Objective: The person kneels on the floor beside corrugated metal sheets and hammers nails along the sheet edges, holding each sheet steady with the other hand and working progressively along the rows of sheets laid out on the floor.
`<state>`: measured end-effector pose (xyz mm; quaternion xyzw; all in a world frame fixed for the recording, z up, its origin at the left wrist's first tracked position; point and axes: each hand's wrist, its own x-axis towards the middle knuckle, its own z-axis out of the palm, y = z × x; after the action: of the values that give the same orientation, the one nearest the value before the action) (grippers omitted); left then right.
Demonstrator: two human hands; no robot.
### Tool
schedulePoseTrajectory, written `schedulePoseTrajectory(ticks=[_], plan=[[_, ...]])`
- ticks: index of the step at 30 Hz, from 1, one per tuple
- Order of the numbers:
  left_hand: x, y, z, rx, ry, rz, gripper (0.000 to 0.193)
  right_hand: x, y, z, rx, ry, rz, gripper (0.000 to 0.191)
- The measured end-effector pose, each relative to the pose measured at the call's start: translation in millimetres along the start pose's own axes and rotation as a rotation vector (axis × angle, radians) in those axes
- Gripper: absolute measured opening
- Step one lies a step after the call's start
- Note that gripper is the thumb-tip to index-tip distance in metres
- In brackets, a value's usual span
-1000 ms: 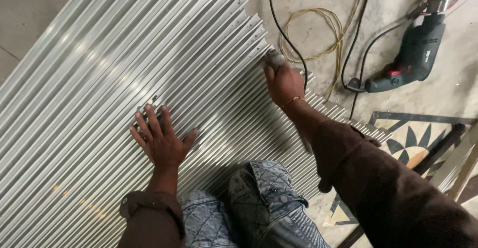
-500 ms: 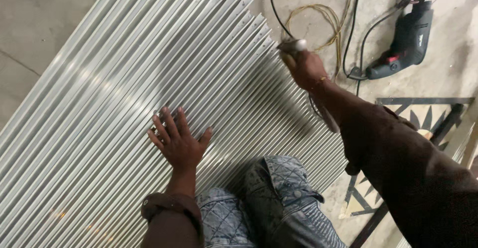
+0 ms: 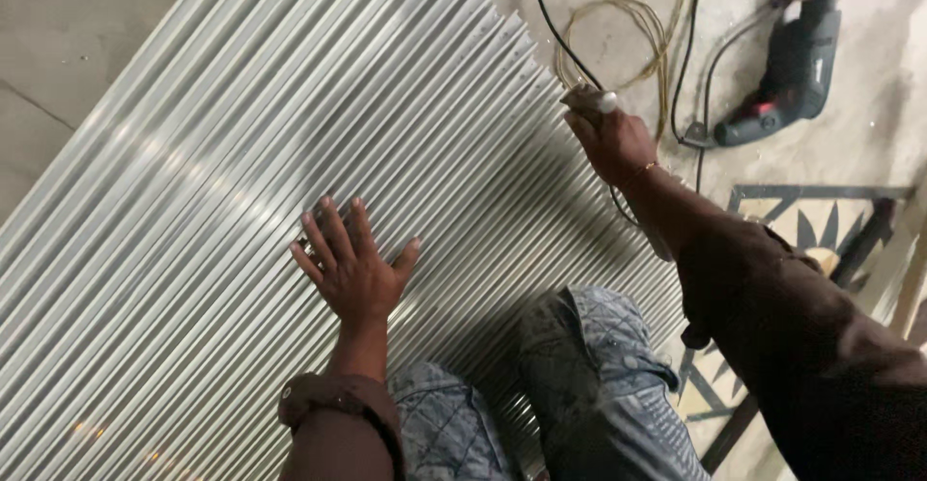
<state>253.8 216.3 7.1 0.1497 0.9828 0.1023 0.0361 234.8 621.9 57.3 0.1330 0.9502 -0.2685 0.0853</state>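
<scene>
Underfoot, long ribbed silvery metal strips (image 3: 241,153) lie side by side across the grey concrete floor (image 3: 58,17). The left hand (image 3: 352,264) presses flat, fingers spread, on them; the right hand (image 3: 613,138) grips a small pale tool (image 3: 591,101), perhaps a marker, at their edge. A dark power drill (image 3: 792,66) and cables (image 3: 628,37) lie nearby.

Dim, soft light; pale glare streaks the metal strips (image 3: 241,153), slight motion blur

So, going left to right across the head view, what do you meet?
Ribbed metal sheets → left hand pressed flat on them → right hand gripping a small pale object at the sheets' edge → dark power drill on the floor.
</scene>
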Motion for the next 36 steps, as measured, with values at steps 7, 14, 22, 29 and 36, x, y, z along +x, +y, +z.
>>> schedulePoseTrajectory(ticks=[7, 14, 22, 29, 36], plan=[[1, 0, 11, 0.033, 0.038, 0.012, 0.092, 14, 12, 15, -0.157, -0.211, 0.175, 0.040], [0, -2, 15, 0.077, 0.037, 0.030, 0.094, 43, 9, -21, -0.367, -0.499, 0.108, 0.047], [-1, -2, 11, 0.032, -0.019, -0.008, 0.094, 14, -10, 30, -0.111, -0.187, 0.451, 0.050], [-2, 0, 10, 0.044, 0.035, 0.015, 0.094, 8, -13, 28, -0.136, -0.211, 0.337, 0.048], [1, -1, 11, 0.011, 0.099, 0.030, 0.092, 1, -21, 39, -0.036, -0.112, 0.282, 0.045]])
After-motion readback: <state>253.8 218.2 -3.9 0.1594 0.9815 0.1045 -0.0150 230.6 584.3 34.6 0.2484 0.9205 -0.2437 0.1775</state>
